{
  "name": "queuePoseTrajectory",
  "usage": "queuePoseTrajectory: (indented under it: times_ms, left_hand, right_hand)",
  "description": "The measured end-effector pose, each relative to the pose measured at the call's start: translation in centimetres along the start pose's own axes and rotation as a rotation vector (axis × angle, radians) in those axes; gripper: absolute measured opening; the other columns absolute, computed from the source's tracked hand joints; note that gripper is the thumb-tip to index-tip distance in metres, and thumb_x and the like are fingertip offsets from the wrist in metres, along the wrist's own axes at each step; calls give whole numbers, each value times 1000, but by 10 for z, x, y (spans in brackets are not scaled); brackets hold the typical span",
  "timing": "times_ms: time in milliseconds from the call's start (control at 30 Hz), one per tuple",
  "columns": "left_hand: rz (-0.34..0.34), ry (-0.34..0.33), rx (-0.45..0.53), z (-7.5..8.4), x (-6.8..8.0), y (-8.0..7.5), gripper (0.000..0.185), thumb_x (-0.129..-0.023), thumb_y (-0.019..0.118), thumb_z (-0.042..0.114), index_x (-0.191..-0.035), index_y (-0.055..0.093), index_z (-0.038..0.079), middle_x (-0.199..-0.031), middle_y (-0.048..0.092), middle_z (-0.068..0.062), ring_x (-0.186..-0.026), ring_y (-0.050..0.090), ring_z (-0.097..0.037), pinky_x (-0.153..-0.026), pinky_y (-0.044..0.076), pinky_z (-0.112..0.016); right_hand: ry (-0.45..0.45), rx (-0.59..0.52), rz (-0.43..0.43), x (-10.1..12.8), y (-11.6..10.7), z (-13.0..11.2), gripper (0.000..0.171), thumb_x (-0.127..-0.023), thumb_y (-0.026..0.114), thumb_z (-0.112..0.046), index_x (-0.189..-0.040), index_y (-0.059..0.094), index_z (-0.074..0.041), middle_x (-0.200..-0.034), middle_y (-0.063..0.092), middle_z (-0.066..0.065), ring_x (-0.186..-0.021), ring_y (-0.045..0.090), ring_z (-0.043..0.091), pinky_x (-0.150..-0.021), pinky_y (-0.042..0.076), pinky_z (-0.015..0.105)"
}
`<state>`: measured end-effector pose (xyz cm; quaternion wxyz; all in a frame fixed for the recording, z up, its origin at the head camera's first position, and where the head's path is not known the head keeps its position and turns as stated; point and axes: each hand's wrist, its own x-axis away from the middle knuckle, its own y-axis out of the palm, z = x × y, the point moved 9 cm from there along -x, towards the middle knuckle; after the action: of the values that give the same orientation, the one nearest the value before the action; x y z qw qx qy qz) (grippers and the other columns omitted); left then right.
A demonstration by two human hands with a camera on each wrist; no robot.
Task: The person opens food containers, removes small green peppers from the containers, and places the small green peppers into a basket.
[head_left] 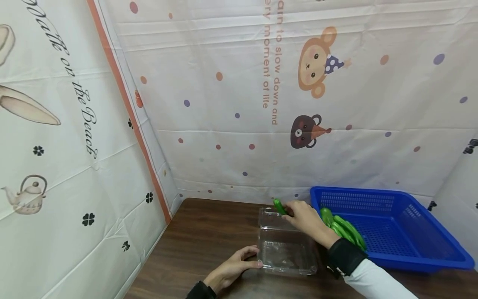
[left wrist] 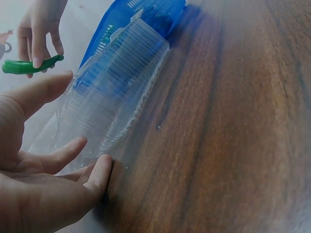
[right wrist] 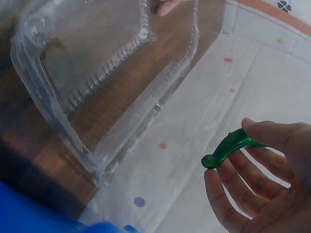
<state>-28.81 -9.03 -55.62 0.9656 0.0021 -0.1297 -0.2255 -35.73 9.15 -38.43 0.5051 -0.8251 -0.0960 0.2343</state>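
My right hand pinches a green pepper between thumb and fingers, raised over the far part of a clear plastic clamshell box. In the right wrist view the pepper looks curved and glossy, its rounded end pointing out past the fingers. The box lies opened on the table, its lid folded back away from me. At the near left side of the box is my left hand. Its spread fingers rest at the box's side wall in the left wrist view, not wrapped round it.
Right of the box stands a blue plastic basket with slotted walls. Several green peppers lie piled at its left end. The brown wooden table meets printed white cloth at the back and left.
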Motion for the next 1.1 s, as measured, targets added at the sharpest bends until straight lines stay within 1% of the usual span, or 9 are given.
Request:
queuePoseTrajectory:
  times_ms: [200, 333, 500, 600, 833, 967, 1100]
  left_hand:
    - [6, 10, 2, 1, 2, 1, 55, -93, 75, 16, -139, 50, -3, -164, 28, -22, -151, 25, -47, -124, 26, -61]
    - [8, 15, -1, 2, 2, 1, 55, -93, 74, 16, -139, 49, -3, -163, 29, -22, -151, 24, -48, -124, 25, -62]
    - [5, 12, -6, 2, 2, 1, 57, -93, 74, 17, -140, 49, -3, -163, 29, -22, -151, 24, -48, -124, 25, -62]
    - [-5, 11, -4, 2, 2, 1, 58, -94, 74, 17, -141, 48, -3, -164, 28, -22, -151, 23, -48, -124, 25, -62]
    - [-9, 7, -1, 2, 2, 1, 57, -95, 73, 17, -142, 48, -3, -163, 29, -22, -151, 24, -47, -123, 26, -61]
    - [-6, 1, -1, 1, 1, 1, 57, -95, 73, 17, -142, 48, -3, -162, 31, -22, -151, 25, -47, -123, 26, -62]
    - [-11, 9, -1, 0, 1, 1, 58, -95, 73, 17, -143, 47, -3, -162, 30, -22, -151, 24, -48, -123, 25, -62]
  right_hand:
    - [-5, 5, -5, 1, -4, 1, 14, -88, 80, -14, -100, 74, -11, -82, 70, -1, -69, 61, 7, -54, 47, 25]
    - [-16, 6, 16, 2, -10, 3, 15, -88, 80, -15, -99, 74, -10, -80, 69, 0, -66, 60, 8, -53, 46, 25]
    - [-13, 14, 43, 2, -16, 7, 18, -87, 81, -15, -103, 74, -9, -87, 74, 5, -74, 69, 15, -58, 54, 30]
    - [-14, 22, 46, 2, -17, 9, 19, -87, 81, -14, -104, 74, -8, -89, 75, 7, -77, 71, 19, -59, 57, 33]
    - [-3, 35, 58, 6, -24, 12, 21, -88, 80, -13, -107, 74, -6, -91, 75, 11, -76, 70, 18, -60, 57, 33]
    - [5, 49, 74, 7, -29, 12, 27, -88, 80, -12, -112, 74, -2, -93, 75, 12, -77, 72, 20, -61, 59, 34]
    - [15, 55, 84, 8, -32, 14, 30, -88, 79, -11, -115, 73, 1, -93, 75, 13, -76, 71, 20, -61, 59, 34]
